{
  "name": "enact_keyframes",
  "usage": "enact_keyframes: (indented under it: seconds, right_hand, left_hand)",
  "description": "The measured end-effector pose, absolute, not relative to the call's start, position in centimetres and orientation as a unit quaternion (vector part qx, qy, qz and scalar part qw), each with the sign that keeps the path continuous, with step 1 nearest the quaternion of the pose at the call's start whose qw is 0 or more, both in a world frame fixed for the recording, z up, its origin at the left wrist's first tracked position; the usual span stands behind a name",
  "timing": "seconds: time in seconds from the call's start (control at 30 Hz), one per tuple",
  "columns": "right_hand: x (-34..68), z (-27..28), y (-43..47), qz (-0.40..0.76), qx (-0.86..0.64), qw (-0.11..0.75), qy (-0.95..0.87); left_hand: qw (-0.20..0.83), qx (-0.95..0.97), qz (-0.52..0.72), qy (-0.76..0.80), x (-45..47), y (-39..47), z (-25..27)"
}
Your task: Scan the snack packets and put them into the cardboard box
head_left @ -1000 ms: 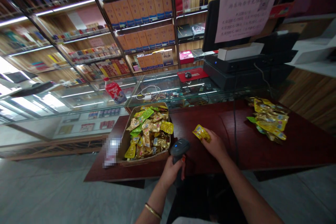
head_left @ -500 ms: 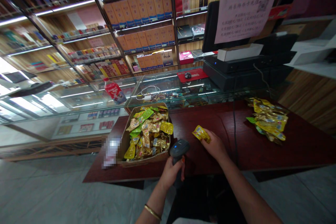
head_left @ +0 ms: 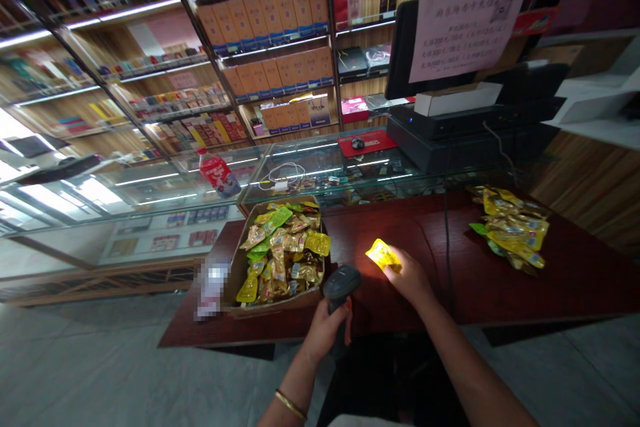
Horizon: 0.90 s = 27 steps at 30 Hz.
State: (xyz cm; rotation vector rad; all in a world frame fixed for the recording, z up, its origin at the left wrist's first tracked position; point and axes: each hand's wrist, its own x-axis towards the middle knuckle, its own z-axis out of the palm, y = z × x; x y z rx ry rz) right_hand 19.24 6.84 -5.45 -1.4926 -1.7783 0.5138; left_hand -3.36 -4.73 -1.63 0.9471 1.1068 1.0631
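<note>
Gripping a dark scanner (head_left: 342, 284) in the left hand (head_left: 323, 330), just right of a cardboard box (head_left: 295, 301) heaped with shiny packets (head_left: 278, 260). Pinching one yellow packet (head_left: 382, 255), brightly lit, in the right hand (head_left: 409, 275), over the dark red table (head_left: 480, 297), between that box and a loose pile of gold and yellow packets (head_left: 517, 230) farther right.

We can't see much of the handle of the scanner (head_left: 343, 281) because the left grip (head_left: 324, 328) wraps it, and the right grip (head_left: 411, 275) covers one end of the yellow packet (head_left: 382, 253), whose print is lost in the glare. Whatever's on the left end of the counter (head_left: 500, 300) is a pixelated patch (head_left: 213, 290), the bottom line on the pink sheet (head_left: 465, 27) is too fuzzy for us, and both forearms (head_left: 465, 353) run off the bottom.
</note>
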Motion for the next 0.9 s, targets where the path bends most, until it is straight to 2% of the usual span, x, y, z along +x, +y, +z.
enact_keyframes:
  seconds: [0.33, 0.63, 0.9]
  right_hand:
    - [19.35, -6.08, 6.98, 0.181, -0.562, 0.404, -0.699]
    - [19.29, -5.43, 6.78, 0.198, -0.575, 0.384, -0.694]
    - [19.37, -5.29, 7.01, 0.258, -0.615, 0.450, -0.594]
  left_hand:
    - [0.611, 0.424, 0.463, 0.482, -3.48, -4.89, -1.57]
    - [0.591, 0.444, 0.468, 0.484, -3.47, -4.82, -1.71]
    - [0.613, 0.418, 0.460, 0.488, -3.33, -4.60, -1.77]
